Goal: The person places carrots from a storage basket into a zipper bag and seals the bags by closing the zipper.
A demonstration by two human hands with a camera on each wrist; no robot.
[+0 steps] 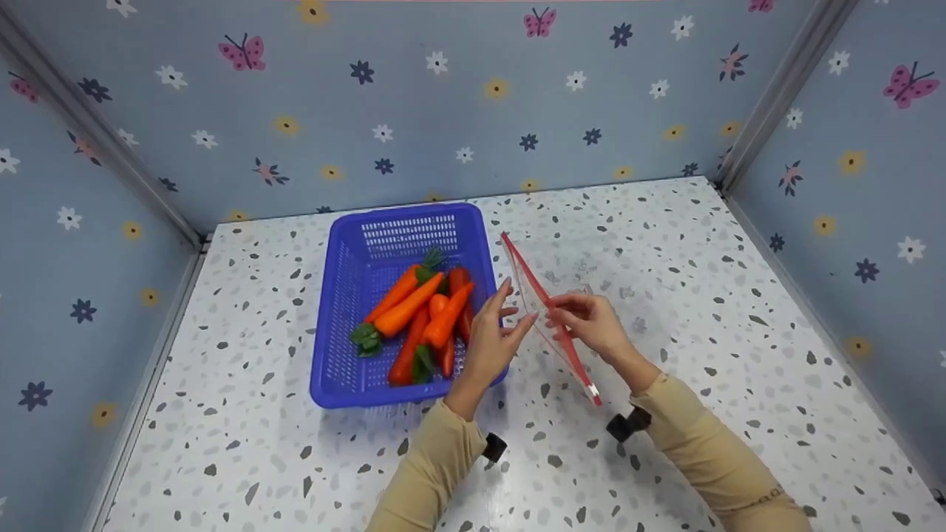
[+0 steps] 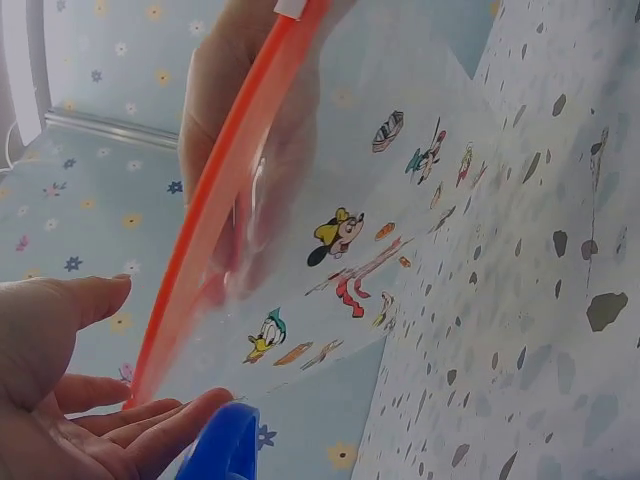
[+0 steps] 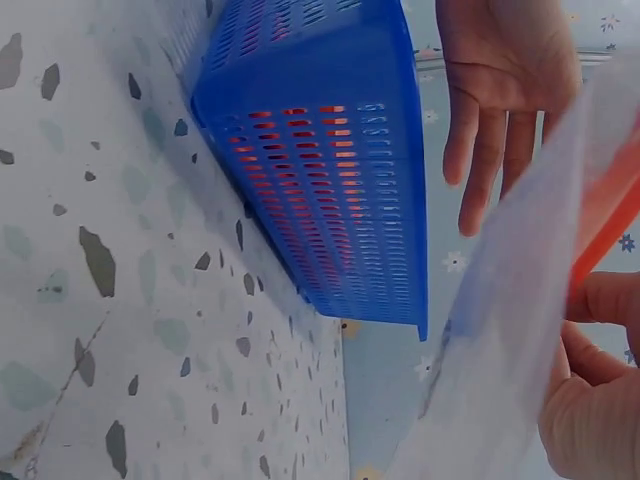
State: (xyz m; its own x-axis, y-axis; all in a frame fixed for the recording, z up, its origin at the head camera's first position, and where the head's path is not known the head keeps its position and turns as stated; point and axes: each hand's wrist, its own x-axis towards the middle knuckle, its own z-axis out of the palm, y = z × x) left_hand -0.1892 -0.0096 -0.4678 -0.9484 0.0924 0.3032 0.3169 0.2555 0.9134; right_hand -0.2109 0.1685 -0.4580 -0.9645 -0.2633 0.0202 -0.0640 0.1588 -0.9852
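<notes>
My right hand pinches the red zip edge of a clear zip bag printed with cartoon figures. The bag's mouth gapes a little, with a white slider at its near end. Beside the mouth, my left hand is held with fingers spread and nothing in its grasp. It hovers by the right rim of a blue basket. Several orange and red carrots with green tops lie inside the basket. In the right wrist view, the left hand shows its palm beyond the bag's film.
The speckled white tabletop carries the basket left of centre. Patterned blue panels stand at the back and both sides, joined by grey corner posts. A small black wrist camera sits at the left cuff.
</notes>
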